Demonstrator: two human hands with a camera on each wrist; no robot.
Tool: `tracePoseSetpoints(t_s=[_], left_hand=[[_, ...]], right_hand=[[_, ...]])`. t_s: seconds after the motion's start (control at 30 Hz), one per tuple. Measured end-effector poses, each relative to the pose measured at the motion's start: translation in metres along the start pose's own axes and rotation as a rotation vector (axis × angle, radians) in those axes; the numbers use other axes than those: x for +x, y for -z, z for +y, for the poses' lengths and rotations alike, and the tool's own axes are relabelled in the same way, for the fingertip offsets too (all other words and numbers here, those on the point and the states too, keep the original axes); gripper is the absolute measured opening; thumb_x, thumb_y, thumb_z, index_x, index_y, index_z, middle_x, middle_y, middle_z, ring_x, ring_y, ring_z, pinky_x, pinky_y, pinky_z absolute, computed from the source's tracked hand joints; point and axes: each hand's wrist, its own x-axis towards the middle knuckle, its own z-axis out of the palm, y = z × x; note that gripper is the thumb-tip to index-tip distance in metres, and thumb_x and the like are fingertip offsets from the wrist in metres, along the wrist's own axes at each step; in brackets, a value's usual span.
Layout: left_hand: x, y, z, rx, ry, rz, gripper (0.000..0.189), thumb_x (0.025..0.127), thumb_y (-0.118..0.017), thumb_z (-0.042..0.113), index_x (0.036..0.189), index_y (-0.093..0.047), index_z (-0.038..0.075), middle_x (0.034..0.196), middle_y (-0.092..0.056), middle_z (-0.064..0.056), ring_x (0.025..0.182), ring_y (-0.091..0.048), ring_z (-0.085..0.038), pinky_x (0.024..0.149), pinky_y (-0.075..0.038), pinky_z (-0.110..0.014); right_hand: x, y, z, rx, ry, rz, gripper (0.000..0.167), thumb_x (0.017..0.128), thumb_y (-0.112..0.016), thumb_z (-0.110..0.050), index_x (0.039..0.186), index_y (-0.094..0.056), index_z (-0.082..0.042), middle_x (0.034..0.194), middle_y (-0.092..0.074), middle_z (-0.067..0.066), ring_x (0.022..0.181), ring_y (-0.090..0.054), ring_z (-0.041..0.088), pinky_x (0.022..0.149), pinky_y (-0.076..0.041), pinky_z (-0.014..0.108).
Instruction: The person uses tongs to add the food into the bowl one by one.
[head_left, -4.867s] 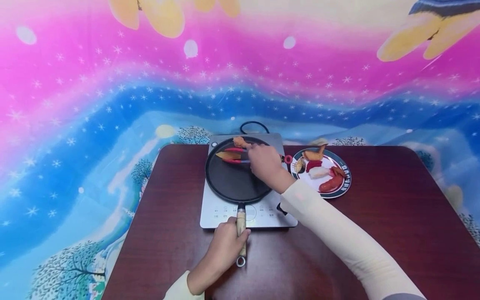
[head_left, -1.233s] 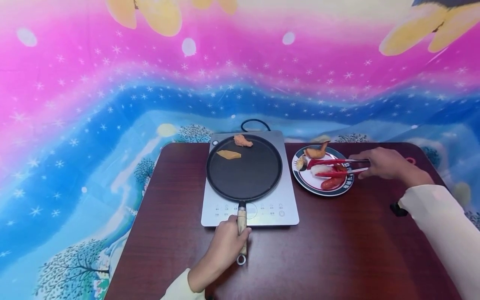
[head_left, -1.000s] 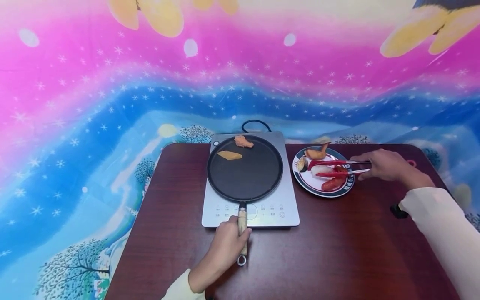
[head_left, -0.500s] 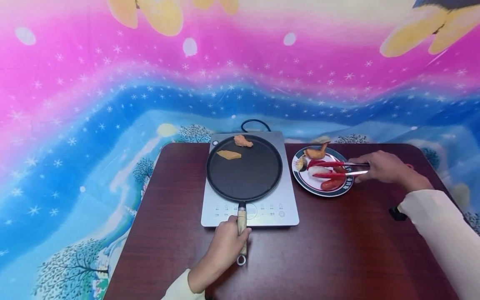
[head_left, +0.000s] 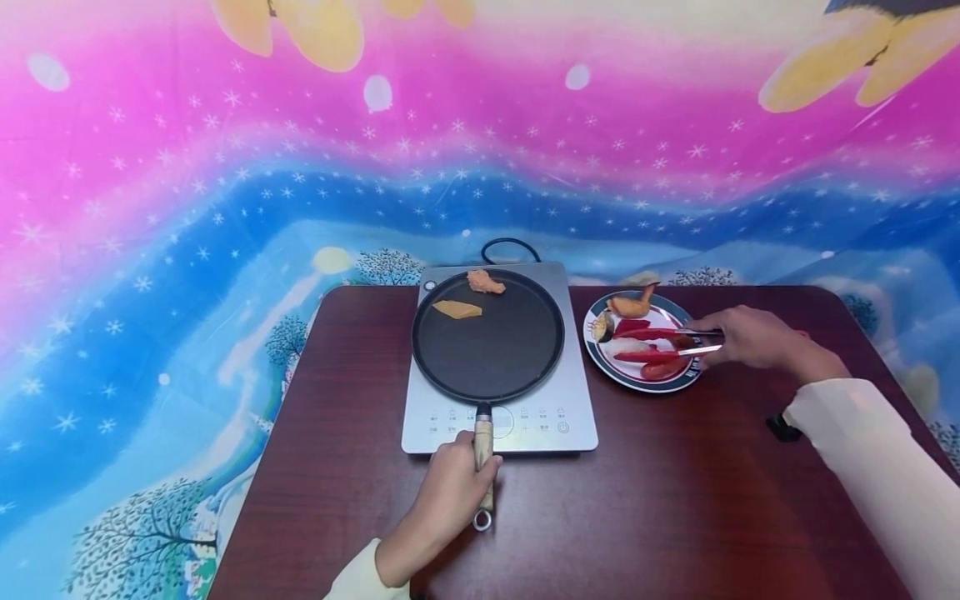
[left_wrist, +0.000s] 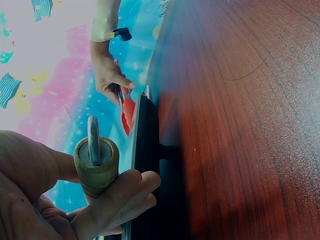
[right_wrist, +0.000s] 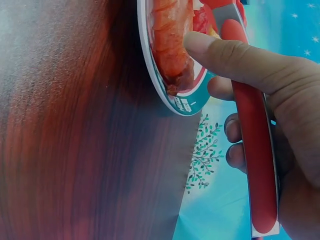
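Observation:
My left hand grips the wooden handle of a black flat frying pan. In the pan lie a flat yellow-brown piece and a lumpy fried chicken piece. My right hand holds red-tipped tongs by their red handles. The tips, spread apart, overlap a white food piece on a plate. Beside it are a sausage, partly hidden by the tongs in the head view, a chicken wing and a small round roll-like piece.
Under the pan is a silver induction cooker with touch controls on its front. A black cord loops behind it. Everything stands on a dark red wooden table, and a patterned cloth hangs behind.
Earlier the tongs were in the pan at the yellow-brown piece; my right hand has since moved right to the plate. Just now it shifted slightly left. My left hand stays on the handle.

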Motion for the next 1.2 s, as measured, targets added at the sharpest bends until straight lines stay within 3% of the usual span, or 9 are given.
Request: tracePoseSetpoints(t_s=[0.23, 0.53, 0.8, 1.0, 1.2], left_hand=[[0.0, -0.001, 0.0, -0.005, 0.001, 0.005, 0.035, 0.094, -0.073, 0.016, 0.105, -0.061, -0.015, 0.067, -0.057, -0.003, 0.047, -0.053, -0.005, 0.045, -0.048, -0.019], [-0.001, 0.0, 0.0, -0.002, -0.005, 0.0, 0.034, 0.094, -0.073, 0.016, 0.104, -0.061, -0.014, 0.066, -0.057, -0.003, 0.046, -0.053, -0.004, 0.044, -0.047, -0.019], [0.0, 0.001, -0.001, -0.008, 0.003, -0.012, 0.033, 0.095, -0.071, 0.017, 0.104, -0.06, -0.013, 0.064, -0.056, -0.001, 0.044, -0.052, -0.004, 0.042, -0.046, -0.019], [0.0, 0.001, -0.001, -0.006, -0.004, -0.012, 0.033, 0.095, -0.071, 0.017, 0.104, -0.06, -0.013, 0.063, -0.056, -0.001, 0.044, -0.052, -0.004, 0.042, -0.046, -0.019], [0.0, 0.001, -0.001, -0.015, -0.006, -0.012, 0.032, 0.095, -0.07, 0.017, 0.103, -0.06, -0.013, 0.064, -0.057, -0.001, 0.044, -0.052, -0.004, 0.042, -0.046, -0.02]], right_hand=[[0.006, 0.0, -0.003, 0.009, 0.003, -0.038, 0.061, 0.078, -0.089, -0.034, 0.133, -0.07, -0.016, 0.107, -0.075, 0.003, 0.081, -0.056, 0.014, 0.07, -0.048, 0.034], [0.006, 0.001, 0.0, 0.038, 0.002, -0.025, 0.061, 0.079, -0.088, -0.036, 0.135, -0.069, -0.017, 0.082, -0.067, -0.005, 0.071, -0.049, 0.013, 0.062, -0.041, 0.03], [0.005, 0.007, -0.006, 0.112, -0.034, -0.023, 0.068, 0.08, -0.087, -0.041, 0.138, -0.065, -0.014, 0.07, -0.057, -0.001, 0.065, -0.043, 0.014, 0.057, -0.04, 0.027], [0.004, 0.007, -0.012, 0.129, -0.035, -0.013, 0.069, 0.081, -0.086, -0.044, 0.138, -0.065, -0.011, 0.066, -0.054, -0.001, 0.059, -0.036, 0.012, 0.054, -0.037, 0.027], [0.007, 0.002, -0.015, 0.136, -0.03, -0.017, 0.068, 0.081, -0.086, -0.042, 0.137, -0.066, -0.01, 0.067, -0.057, -0.001, 0.06, -0.039, 0.013, 0.056, -0.038, 0.027]])
